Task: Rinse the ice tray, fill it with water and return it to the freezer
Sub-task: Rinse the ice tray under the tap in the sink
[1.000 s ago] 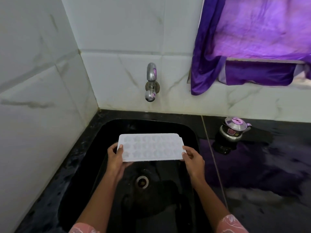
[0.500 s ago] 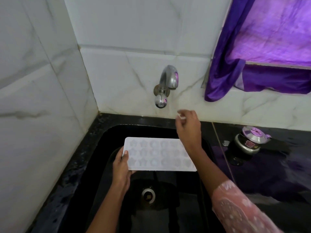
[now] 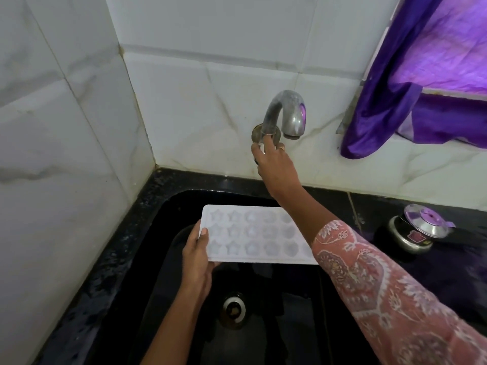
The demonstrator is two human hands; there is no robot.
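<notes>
Head view: left hand [image 3: 196,262] pinches ice tray [image 3: 250,234] over sink [image 3: 168,222]; right hand [image 3: 275,169] grips tap [image 3: 286,111], sleeve [image 3: 369,280] covering tray's right end; metal pot [image 3: 413,233] mid-right.

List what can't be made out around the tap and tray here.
Knob of the tap: head view, covered by the right hand gripping it.
The ice tray, right end: head view, behind the right sleeve.
Water in its cells: head view, too faint to tell.
Fingers of the left hand underneath: head view, hidden by the tray.
</notes>
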